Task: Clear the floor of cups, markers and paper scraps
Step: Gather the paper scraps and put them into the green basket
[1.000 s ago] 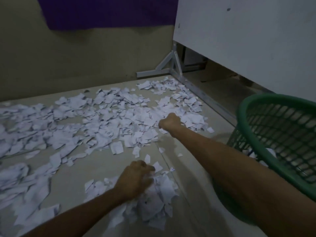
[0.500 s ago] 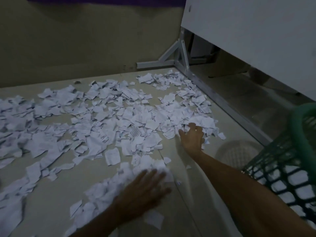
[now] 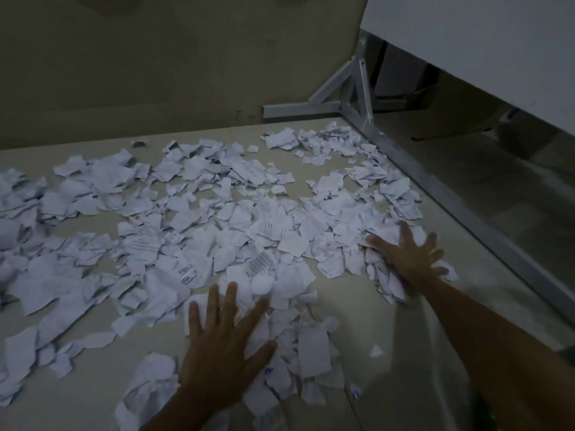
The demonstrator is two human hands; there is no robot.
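raking paper scraps into a pile

the left hand [image 3: 222, 353] lies flat on the floor [image 3: 389, 337], fingers straight and spread wide, palm pressing a loose heap of paper scraps [image 3: 217, 231]. the right hand [image 3: 407, 259] is further out, fingers splayed over a bunched wad of scraps near the metal frame rail [image 3: 451, 194]; whether its thumb hooks under the wad cannot be told. scraps cover most of the floor ahead and to the left, up to the wall [image 3: 155, 73]. no cups or markers are visible.

procedure, as a judgement: keep both palms low and flat, draw them toward each other so the heaps merge. sweep slowly; light paper will likely slide out under raised fingers. gather before lifting. much of the floor remains uncleared.
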